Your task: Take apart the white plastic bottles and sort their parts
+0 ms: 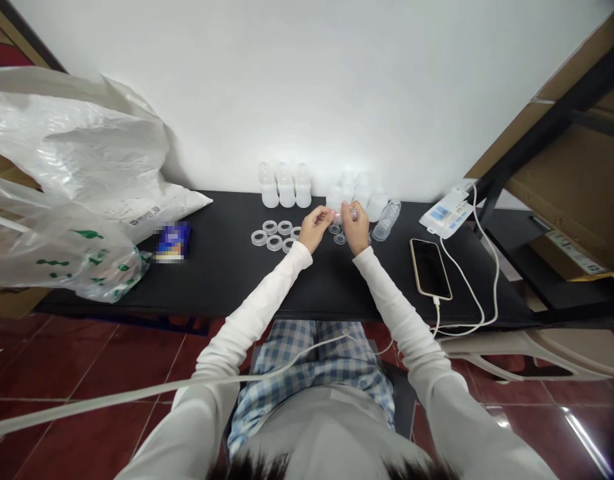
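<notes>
Over the middle of the black table my right hand (pixel 354 227) is closed around a small clear piece (pixel 339 218) that looks like a bottle nipple. The fingers of my left hand (pixel 315 227) are pinched together at its left side, and seem to grip its edge. More small clear nipples (pixel 339 238) lie on the table just beneath my hands. Left of them is a group of white bottle rings (pixel 274 243). Behind my right hand stand several frosted baby bottles (pixel 378 203), partly hidden. A stack of clear domed caps (pixel 387 221) lies beside them.
Three capped baby bottles (pixel 286 187) stand against the wall. Plastic bags (pixel 77 147) and a blue packet (pixel 173 241) are at left. A phone (pixel 431 268) on a white cable and a white power strip (pixel 447 212) lie at right. Another cable crosses my lap.
</notes>
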Demonstrator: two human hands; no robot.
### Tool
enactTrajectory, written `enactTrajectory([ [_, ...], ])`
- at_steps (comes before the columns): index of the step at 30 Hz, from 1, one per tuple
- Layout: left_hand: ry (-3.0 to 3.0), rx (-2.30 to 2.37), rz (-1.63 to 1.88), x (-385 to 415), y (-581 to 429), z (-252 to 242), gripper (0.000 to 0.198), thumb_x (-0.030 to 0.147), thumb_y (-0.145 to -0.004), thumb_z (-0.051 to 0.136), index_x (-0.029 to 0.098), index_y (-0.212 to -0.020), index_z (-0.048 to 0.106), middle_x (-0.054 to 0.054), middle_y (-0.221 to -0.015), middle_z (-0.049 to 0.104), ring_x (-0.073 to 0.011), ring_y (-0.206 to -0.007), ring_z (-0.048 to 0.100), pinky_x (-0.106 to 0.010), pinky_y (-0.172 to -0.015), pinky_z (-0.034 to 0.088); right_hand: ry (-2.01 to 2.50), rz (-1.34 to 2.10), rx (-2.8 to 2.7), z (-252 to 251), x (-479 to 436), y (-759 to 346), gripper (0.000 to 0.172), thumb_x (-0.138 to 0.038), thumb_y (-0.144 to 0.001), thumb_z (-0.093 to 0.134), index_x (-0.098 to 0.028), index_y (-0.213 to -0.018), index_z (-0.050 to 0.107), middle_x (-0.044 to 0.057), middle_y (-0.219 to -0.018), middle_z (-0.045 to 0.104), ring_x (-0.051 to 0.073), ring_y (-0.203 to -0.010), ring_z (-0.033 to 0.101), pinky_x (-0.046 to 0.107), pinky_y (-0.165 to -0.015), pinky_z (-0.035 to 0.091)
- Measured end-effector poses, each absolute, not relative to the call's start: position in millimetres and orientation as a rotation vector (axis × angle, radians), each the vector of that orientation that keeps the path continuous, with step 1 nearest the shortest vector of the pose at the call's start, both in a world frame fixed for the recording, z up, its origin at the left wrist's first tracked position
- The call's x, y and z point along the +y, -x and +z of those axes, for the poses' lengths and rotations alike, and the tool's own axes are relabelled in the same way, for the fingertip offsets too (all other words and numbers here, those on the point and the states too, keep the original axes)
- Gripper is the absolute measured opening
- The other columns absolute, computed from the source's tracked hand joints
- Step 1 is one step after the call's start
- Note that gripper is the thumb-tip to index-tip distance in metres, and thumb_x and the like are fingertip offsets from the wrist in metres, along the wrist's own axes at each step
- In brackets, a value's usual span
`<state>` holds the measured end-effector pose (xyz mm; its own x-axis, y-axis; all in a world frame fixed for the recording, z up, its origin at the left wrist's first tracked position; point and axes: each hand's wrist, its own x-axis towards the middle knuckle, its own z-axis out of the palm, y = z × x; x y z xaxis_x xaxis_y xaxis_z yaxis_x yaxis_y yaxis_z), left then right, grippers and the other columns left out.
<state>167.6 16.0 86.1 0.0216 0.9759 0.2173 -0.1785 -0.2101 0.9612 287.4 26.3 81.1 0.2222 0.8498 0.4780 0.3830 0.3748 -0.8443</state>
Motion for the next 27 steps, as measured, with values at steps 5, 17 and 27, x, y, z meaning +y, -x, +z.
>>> enactTrajectory([
  [5, -0.96, 0.978, 1.405, 9.4, -173.2, 94.6, 0.023, 0.013, -0.085, 0.056, 0.018, -0.065, 0.045, 0.005, -0.058, 0.045, -0.0063, -0.052, 0.043, -0.019, -0.051, 0.029, 1.215, 0.352, -1.571, 85.5, 21.3, -292.1, 0.048, -0.069, -0.086, 0.049, -0.024, -0.071, 0.039, -0.006, -0.059, 0.037, 0.011, -0.056, 0.034, 0.026, -0.057, 0.034],
  [17, -0.798, 0.846, 1.157, 9.8, -160.1, 107.8, 0.028, 0.001, -0.076, 0.046, 0.016, -0.056, 0.033, 0.004, -0.054, 0.03, -0.004, -0.044, 0.025, -0.016, -0.043, 0.019, 1.111, 0.024, -2.199, 94.7, 23.9, -317.7, 0.046, -0.063, -0.095, 0.043, -0.021, -0.099, 0.061, 0.007, -0.083, 0.062, 0.022, -0.078, 0.058, 0.035, -0.075, 0.05],
  [27, -0.899, 0.96, 0.924, 25.1, -132.9, 108.9, 0.026, 0.007, -0.069, 0.056, 0.017, -0.054, 0.037, 0.004, -0.048, 0.035, -0.0024, -0.039, 0.024, -0.015, -0.038, 0.014, 0.86, -0.091, -2.558, 110.7, 16.8, -324.3, 0.033, -0.022, -0.097, 0.052, -0.022, -0.129, 0.057, 0.014, -0.131, 0.061, 0.027, -0.126, 0.059, 0.042, -0.1, 0.054],
])
